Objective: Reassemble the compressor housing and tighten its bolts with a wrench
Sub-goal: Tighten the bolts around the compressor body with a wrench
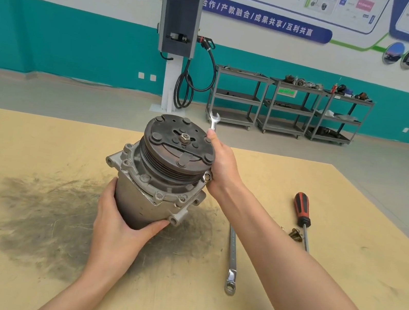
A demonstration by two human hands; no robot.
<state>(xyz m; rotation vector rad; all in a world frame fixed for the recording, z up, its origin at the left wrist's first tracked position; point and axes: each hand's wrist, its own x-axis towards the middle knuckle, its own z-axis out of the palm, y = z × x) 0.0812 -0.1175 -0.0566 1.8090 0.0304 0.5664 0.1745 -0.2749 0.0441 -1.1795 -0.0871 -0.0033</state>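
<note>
The left hand (116, 224) is bracing the compressor (159, 174), fingers wrapped round its body; the right hand (222, 168), fingers clamped on the wrench (214, 120), is working a flange bolt (207, 176); turning should be square and steady.

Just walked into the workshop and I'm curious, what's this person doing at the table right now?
A person is working on a car compressor standing on a wooden table. The left hand grips its grey body low down to steady it. The right hand holds a small open-end wrench at a bolt on the flange beside the pulley. A longer ring wrench, a red-handled screwdriver and a few loose bolts lie on the table to the right.
</note>
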